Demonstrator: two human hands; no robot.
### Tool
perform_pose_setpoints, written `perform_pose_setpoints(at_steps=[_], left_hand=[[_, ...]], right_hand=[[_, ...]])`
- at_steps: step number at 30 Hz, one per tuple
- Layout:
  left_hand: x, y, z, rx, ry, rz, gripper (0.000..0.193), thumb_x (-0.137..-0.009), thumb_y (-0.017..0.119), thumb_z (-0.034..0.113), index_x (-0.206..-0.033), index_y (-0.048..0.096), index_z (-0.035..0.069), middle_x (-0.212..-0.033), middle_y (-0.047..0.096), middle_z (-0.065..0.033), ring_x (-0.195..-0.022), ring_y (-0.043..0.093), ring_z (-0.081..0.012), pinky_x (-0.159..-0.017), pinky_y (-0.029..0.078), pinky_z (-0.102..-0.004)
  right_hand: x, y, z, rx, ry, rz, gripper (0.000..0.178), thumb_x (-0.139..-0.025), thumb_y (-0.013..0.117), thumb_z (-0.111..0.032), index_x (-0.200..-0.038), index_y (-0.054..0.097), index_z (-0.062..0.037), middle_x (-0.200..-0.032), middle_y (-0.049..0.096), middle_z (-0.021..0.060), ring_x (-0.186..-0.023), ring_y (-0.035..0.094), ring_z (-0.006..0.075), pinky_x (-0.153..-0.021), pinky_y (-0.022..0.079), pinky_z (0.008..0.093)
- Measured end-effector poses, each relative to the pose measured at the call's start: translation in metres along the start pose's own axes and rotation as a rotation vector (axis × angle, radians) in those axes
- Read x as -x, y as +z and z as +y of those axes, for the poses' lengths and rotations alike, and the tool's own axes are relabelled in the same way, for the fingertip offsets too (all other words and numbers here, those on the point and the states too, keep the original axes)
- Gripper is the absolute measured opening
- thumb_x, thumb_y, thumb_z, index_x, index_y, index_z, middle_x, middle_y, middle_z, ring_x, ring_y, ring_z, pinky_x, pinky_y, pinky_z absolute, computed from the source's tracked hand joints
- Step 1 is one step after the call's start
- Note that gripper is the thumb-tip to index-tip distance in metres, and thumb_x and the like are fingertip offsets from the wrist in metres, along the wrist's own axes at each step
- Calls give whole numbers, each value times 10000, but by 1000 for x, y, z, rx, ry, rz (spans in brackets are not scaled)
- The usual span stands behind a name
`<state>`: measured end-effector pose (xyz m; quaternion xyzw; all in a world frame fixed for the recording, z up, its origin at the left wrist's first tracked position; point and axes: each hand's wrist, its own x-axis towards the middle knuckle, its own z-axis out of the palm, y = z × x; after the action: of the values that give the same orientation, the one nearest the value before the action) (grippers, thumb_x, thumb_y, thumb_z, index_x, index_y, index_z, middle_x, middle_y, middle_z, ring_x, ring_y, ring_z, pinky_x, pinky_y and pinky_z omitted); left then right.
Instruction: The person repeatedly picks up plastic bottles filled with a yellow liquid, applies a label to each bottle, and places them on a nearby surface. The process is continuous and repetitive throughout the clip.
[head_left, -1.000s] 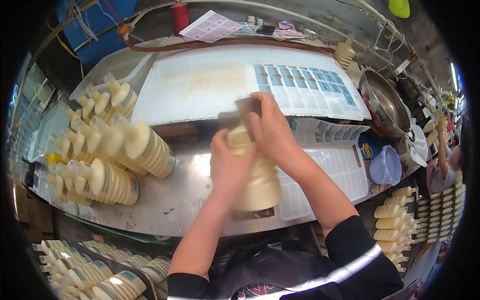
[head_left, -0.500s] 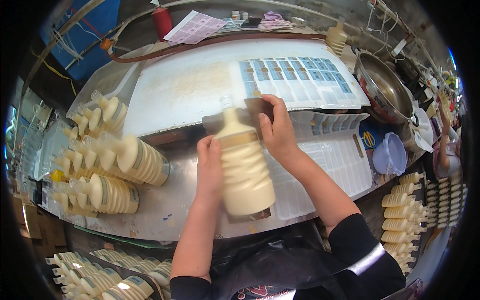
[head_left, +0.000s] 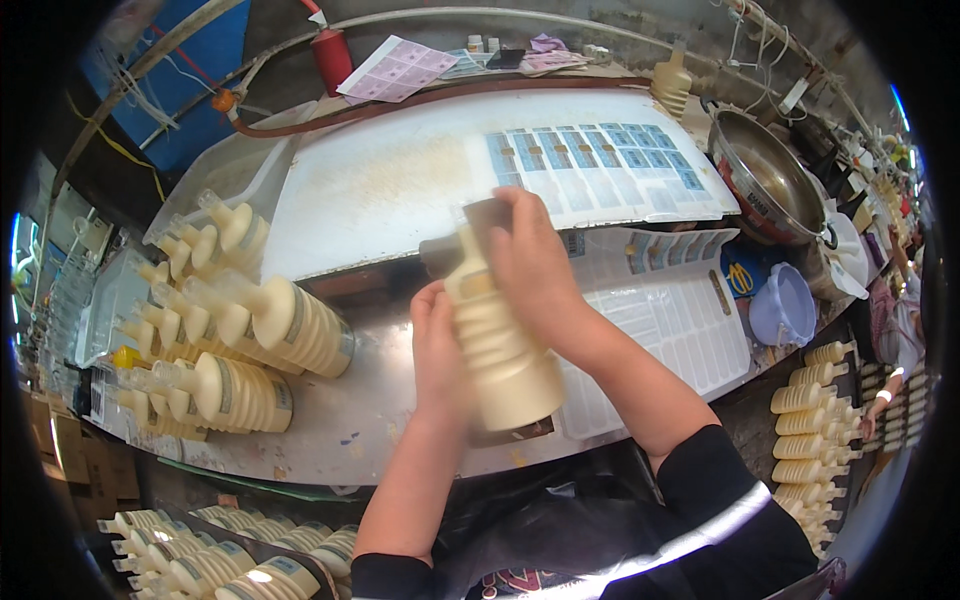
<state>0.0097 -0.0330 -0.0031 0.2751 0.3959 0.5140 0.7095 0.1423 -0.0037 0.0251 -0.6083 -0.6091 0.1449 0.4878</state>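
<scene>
A cream ribbed bottle [head_left: 508, 375] with a narrow clear neck leans slightly left in front of me, blurred by motion. My left hand [head_left: 438, 345] grips its left side, fingers closed round the body. My right hand [head_left: 535, 265] pinches a dark brown flat piece [head_left: 487, 216], which looks like a scraper, and its palm lies over the bottle's upper right side. Under the bottle's base a small dark pad [head_left: 540, 428] shows in part. Beyond the hands, rows of blue and white labels [head_left: 580, 150] lie on a white board [head_left: 350, 215].
Several labelled cream bottles [head_left: 300, 325] lean together at left; more [head_left: 205, 570] stand low left and right. A clear ribbed tray [head_left: 665, 330], a lilac bucket [head_left: 782, 308] and a metal pan [head_left: 770, 180] are at right. Another person's arm [head_left: 885, 400] shows far right.
My right hand has moved left and down onto the bottle's upper side with the dark piece. The bottle has tilted and shifted slightly right. The whole view has shifted a little.
</scene>
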Motion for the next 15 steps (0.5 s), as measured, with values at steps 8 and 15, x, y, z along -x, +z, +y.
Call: perform_pose_setpoints(at_steps=[8, 15], left_hand=[[-5, -7, -15, -47, 221, -92, 392, -1115, 417, 356, -1331, 478, 34, -1254, 562, -89, -1185, 535, -192, -1045, 438, -364], [-13, -18, -9, -146, 50, -26, 412, -1089, 475, 446, -1304, 469, 95, -1191, 580, -52, -1087, 582, -163, -952, 509, -368]], right_hand=[[-1, 49, -35, -20, 38, -32, 515, -1104, 312, -413, -1015, 525, 48, -910, 602, 345, -940, 566, 527, -852, 458, 556], [6, -2, -13, 131, 5, -42, 360, -1007, 476, -163, -1332, 471, -9, -1293, 540, 256, -1179, 546, 442, -1007, 448, 483]])
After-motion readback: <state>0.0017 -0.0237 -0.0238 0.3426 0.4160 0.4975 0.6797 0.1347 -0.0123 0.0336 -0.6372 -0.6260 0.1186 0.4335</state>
